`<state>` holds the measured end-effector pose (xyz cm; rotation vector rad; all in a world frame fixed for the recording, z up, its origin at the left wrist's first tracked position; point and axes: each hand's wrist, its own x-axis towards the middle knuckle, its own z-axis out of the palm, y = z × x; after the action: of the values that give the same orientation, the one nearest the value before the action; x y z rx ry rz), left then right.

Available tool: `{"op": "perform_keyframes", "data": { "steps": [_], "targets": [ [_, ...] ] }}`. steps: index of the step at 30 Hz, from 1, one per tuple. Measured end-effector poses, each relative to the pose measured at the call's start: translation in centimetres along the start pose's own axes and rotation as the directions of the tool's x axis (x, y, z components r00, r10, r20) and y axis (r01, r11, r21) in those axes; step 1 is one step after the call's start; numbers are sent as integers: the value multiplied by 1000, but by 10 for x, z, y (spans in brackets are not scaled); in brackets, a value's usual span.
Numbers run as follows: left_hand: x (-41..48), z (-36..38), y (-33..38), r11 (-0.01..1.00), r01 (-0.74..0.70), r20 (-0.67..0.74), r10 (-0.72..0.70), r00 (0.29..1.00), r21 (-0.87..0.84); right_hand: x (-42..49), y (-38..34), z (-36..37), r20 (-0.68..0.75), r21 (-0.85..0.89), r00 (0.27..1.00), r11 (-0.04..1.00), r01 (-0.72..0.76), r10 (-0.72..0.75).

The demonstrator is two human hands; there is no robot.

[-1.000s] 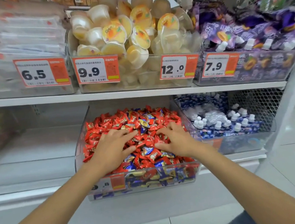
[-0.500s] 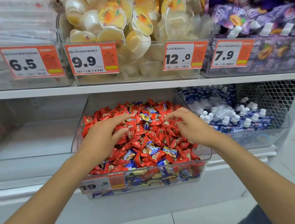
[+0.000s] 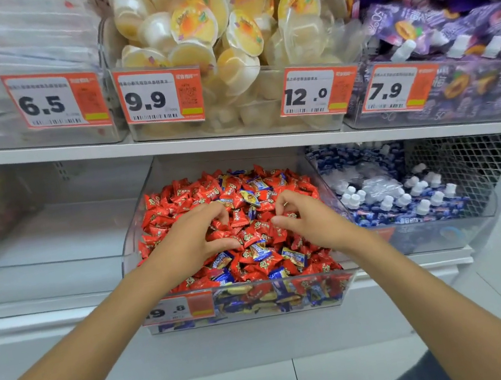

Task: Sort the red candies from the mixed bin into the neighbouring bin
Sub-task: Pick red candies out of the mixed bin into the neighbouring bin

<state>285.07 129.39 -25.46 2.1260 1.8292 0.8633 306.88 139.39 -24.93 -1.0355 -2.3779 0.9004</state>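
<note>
A clear mixed bin (image 3: pixel 294 298) on the lower shelf is heaped with red candies (image 3: pixel 178 202) and some blue candies (image 3: pixel 258 185). Both my hands are down in the heap near its middle. My left hand (image 3: pixel 190 241) has its index finger and thumb curled round a few red candies. My right hand (image 3: pixel 312 217) pinches a red candy between curled index finger and thumb. To the left stands the neighbouring bin (image 3: pixel 56 265), clear, with nothing visible inside.
To the right is a bin of blue pouches with white caps (image 3: pixel 409 196). The shelf above (image 3: pixel 202 146) holds jelly cups (image 3: pixel 215 29) and purple pouches (image 3: pixel 447 24) behind price tags. Its front edge overhangs the bins.
My hands lay flatter and wider apart on the heap. Their fingers have since curled in and closed on red candies near the middle. The view has shifted closer.
</note>
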Motion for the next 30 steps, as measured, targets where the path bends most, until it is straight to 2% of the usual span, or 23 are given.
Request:
{"op": "perform_keyframes", "data": {
  "steps": [3, 6, 8, 15, 19, 22, 26, 30],
  "targets": [
    [5, 6, 6, 991, -73, 103, 62, 993, 110, -4, 0, -5, 1, -67, 1000, 998, 8, -8],
    [11, 13, 3, 919, -171, 239, 87, 967, 356, -10, -5, -6, -5, -81, 999, 996, 45, -45],
    [14, 15, -1, 896, -168, 251, 66, 966, 410, -15, -7, -5, -10, -84, 999, 996, 37, -38],
    [6, 6, -1, 958, -73, 118, 42, 992, 277, -23, -18, 14, 117, -204, 993, 979, 5, 19],
    [3, -12, -2, 972, 21, -72, -4, 997, 235, -20, -19, 17, 131, -197, 990, 980, -25, 51],
    [-1, -22, -4, 977, 89, -119, -66, 991, 193, -20, -19, 10, 99, -138, 993, 989, -45, 59],
    [-1, -22, -7, 992, 119, -115, -115, 987, 33, -19, -14, -8, 19, 8, 998, 998, -59, 59],
    [3, -20, -17, 996, 87, -118, -85, 989, 10, -13, -6, -19, -41, -27, 996, 997, -77, 76]
  ]
}}
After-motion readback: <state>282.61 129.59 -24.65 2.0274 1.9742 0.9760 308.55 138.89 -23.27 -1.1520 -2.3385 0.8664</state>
